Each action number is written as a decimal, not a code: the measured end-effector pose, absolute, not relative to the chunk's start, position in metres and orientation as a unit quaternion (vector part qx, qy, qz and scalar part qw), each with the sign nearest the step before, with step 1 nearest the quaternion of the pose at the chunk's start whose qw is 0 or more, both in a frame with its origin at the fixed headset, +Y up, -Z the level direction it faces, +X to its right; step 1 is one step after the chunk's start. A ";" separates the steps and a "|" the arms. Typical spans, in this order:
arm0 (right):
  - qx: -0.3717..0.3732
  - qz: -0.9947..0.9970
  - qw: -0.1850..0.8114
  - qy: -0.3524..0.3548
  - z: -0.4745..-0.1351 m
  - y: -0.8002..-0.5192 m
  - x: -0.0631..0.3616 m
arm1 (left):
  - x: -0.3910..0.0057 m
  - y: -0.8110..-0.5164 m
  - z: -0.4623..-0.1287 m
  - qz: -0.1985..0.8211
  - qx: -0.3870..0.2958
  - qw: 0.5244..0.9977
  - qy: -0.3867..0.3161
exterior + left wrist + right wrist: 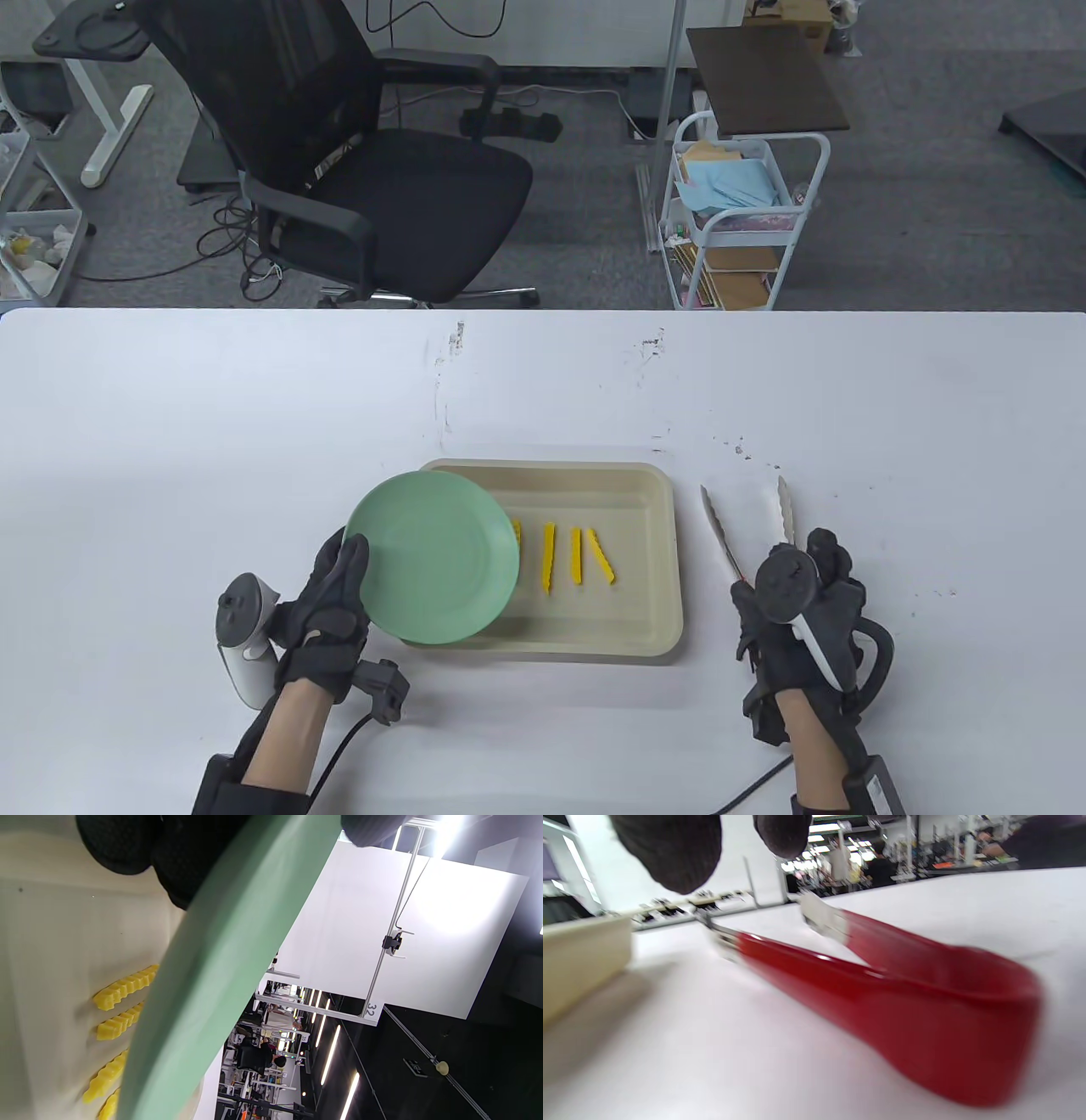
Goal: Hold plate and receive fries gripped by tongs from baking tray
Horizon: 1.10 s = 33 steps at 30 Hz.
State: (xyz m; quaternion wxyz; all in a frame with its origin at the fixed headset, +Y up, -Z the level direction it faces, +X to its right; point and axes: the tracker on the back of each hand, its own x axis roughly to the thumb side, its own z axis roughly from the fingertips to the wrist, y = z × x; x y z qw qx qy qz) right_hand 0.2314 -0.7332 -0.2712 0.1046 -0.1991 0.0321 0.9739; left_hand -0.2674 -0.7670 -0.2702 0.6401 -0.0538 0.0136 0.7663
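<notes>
White bench (254,407) fills the table view, office floor behind it with a black chair (356,153) and a white cart (738,221).

Table view: beige baking tray (653,543) sits near the bench's front edge, about mid-width. Four yellow fries (577,556) lie loose in the tray, roughly parallel, left one partly hidden under the plate. Green plate (433,556) overlaps the tray's left part, tilted. Left hand (327,607) grips the plate's left rim, thumb on top. Tongs (747,526) lie on the bench just right of the tray, metal tips spread and pointing to the far edge. Right hand (797,611) sits over the tongs' handle end; tracker hides the fingers, so I cannot tell whether it grips them.

Left wrist view: plate (220,984) edge-on, running diagonally; gloved fingertips (114,840) under it and the thumb on the other side, pinching the rim. Crinkle-cut fries (123,986) on the tray floor (63,942) beneath.

Right wrist view: blurred. Red tongs (903,1001) handle on the bench (712,1052), arms apart. Two gloved fingertips (670,849) hang above, not touching the tongs in this view. Tray wall (581,959) at left.
</notes>
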 end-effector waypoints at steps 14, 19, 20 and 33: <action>-0.195 0.970 0.083 0.115 -0.285 -0.759 0.236 | -0.264 -0.769 -0.271 0.761 -0.062 0.645 0.008; -0.205 0.969 0.072 0.118 -0.286 -0.760 0.234 | -0.263 -0.767 -0.269 0.777 -0.070 0.625 0.003; -0.203 0.969 0.073 0.122 -0.287 -0.761 0.233 | -0.263 -0.767 -0.269 0.779 -0.071 0.623 0.003; -0.217 0.966 0.118 0.071 -0.286 -0.753 0.243 | -0.261 -0.763 -0.261 0.791 -0.076 0.607 0.000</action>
